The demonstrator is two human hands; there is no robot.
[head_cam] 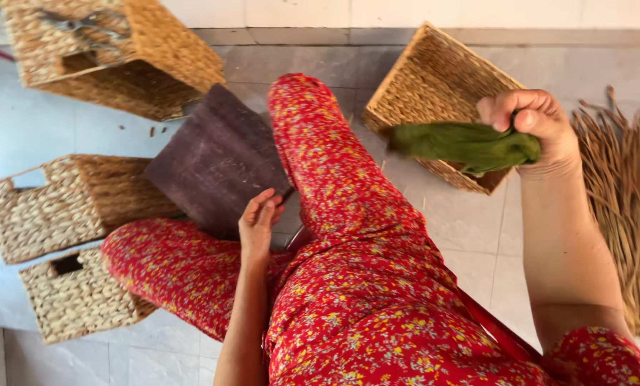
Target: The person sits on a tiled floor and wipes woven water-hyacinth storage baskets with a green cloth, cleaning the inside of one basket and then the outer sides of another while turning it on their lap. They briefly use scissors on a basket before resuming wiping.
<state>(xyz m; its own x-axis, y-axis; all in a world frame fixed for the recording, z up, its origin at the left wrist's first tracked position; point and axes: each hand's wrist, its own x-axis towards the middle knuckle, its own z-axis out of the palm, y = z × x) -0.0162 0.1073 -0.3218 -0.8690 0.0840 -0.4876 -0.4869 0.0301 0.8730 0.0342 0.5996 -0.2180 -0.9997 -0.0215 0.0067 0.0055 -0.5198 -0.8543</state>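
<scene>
I sit on a tiled floor in red flowered trousers (348, 214). My right hand (538, 129) is raised and shut on a rolled green cloth (466, 145), held just in front of a woven basket (434, 78) lying on the floor. My left hand (258, 221) hangs with loosely curled fingers next to the lower corner of a dark brown flat board (216, 157) that rests between my legs; I cannot tell whether it touches the board.
Three more woven baskets lie on the left: one at the top left (113, 53) with a metal tool on it, two stacked at the lower left (48, 204) (77, 293). A bundle of dried reed strands (623, 193) lies at the right.
</scene>
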